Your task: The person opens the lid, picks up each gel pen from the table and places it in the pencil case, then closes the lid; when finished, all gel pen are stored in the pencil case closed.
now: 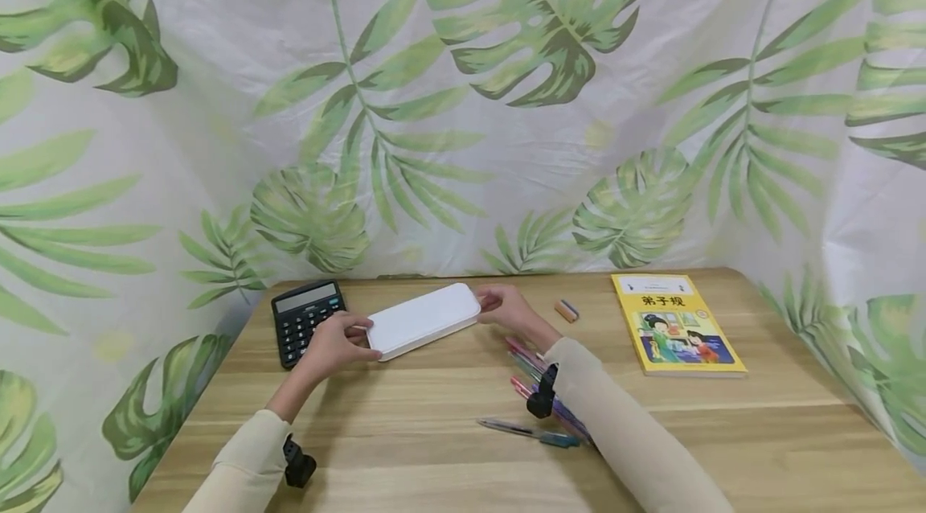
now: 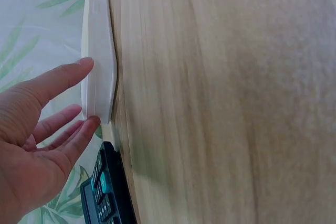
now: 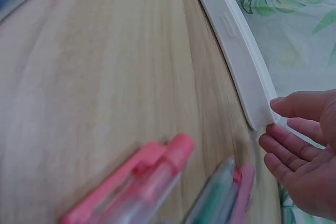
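A white, flat, rounded pencil case (image 1: 423, 322) lies at a slant near the back of the table, its lid closed. At its left end my left hand (image 1: 334, 346) holds it, with the thumb on the near edge and the fingers around the end. The right hand (image 1: 512, 310) grips the opposite end; in the right wrist view its thumb touches the upper edge of the case (image 3: 236, 45) and the fingers are at the corner. Just beyond the left hand is a black calculator (image 1: 307, 300), partly covered by that hand.
Several coloured pens (image 1: 522, 352) lie under and beside the right forearm, and a teal-ended pen (image 1: 531, 432) lies nearer. A small orange-and-blue block (image 1: 567, 310) sits right of the right hand. Farther right is a yellow book (image 1: 676, 328). A leaf-patterned curtain (image 1: 506, 135) hangs behind the table.
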Demonstrator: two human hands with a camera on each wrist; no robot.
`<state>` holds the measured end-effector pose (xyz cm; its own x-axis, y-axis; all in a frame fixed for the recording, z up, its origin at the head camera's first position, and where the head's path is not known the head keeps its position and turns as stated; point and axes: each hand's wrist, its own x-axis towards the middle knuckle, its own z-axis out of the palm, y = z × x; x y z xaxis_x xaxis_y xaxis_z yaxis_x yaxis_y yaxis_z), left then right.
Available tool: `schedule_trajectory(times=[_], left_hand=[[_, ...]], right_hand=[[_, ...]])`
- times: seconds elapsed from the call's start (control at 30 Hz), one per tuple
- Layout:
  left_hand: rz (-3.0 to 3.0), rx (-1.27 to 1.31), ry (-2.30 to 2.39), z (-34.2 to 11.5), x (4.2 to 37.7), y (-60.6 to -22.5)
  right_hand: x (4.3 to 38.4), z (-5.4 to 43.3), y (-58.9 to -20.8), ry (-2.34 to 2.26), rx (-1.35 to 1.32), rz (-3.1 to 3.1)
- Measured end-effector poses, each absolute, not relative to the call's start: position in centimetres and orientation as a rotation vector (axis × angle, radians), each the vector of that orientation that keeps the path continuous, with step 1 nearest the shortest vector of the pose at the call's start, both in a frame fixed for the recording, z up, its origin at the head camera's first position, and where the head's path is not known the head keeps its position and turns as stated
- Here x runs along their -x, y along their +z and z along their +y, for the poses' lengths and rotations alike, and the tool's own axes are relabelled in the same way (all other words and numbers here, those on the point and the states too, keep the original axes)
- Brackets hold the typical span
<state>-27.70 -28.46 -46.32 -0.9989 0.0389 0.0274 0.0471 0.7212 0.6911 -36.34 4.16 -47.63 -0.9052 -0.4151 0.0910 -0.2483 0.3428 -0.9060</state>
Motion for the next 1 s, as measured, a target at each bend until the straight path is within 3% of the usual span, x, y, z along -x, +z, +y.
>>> schedule_trajectory(times=[0.53, 1.0], left_hand=[[-2.919, 0.407, -1.361, -27.9, 27.1, -45.7], [-2.998, 0.467, -1.279, -27.5, 26.6, -45.6]], right_hand=[[31.0, 8.1, -46.6, -1.230, 0.769, 2.507], [29.0, 9.2, -46.5, -1.144, 0.765, 2.606]])
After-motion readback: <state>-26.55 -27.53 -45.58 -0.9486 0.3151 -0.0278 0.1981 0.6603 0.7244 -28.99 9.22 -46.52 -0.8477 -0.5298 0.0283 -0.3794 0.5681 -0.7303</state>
